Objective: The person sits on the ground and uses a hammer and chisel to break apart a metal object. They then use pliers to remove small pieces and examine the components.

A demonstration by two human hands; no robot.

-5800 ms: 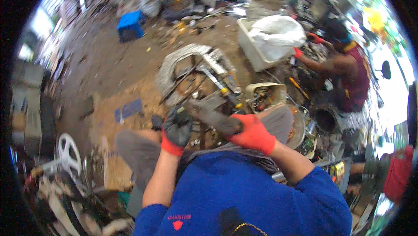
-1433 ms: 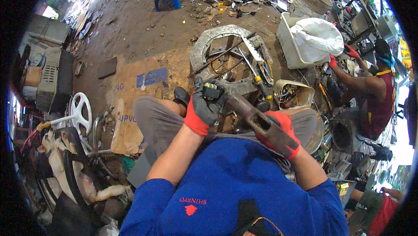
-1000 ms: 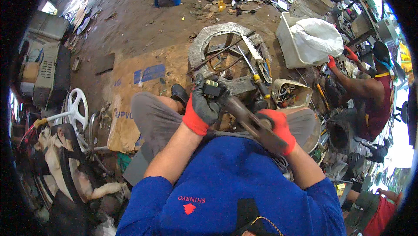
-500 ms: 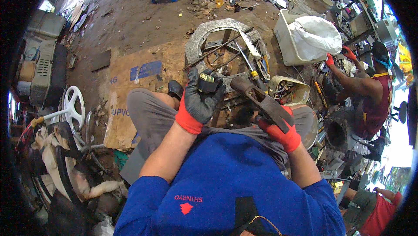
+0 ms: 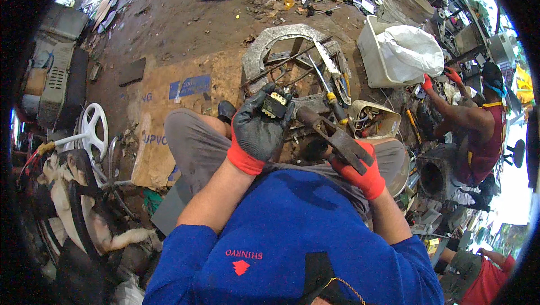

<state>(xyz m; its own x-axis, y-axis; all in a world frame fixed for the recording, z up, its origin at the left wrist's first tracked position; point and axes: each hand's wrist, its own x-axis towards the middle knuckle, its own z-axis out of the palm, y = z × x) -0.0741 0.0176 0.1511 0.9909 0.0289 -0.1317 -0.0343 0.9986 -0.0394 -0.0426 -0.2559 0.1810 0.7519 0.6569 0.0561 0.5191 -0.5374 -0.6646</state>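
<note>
I had the left hand held up in front of the torso, its black-coated palm turned upward and its fingers curled inward in a grip. The red cuff ran almost straight into the bare left forearm, which slanted up and inward from the blue sleeve. My right hand sat closer to the body, its red back showing, closed in a grip, with its fingertips partly hidden from me. The right forearm slanted inward too, and the two hands stood apart.
</note>
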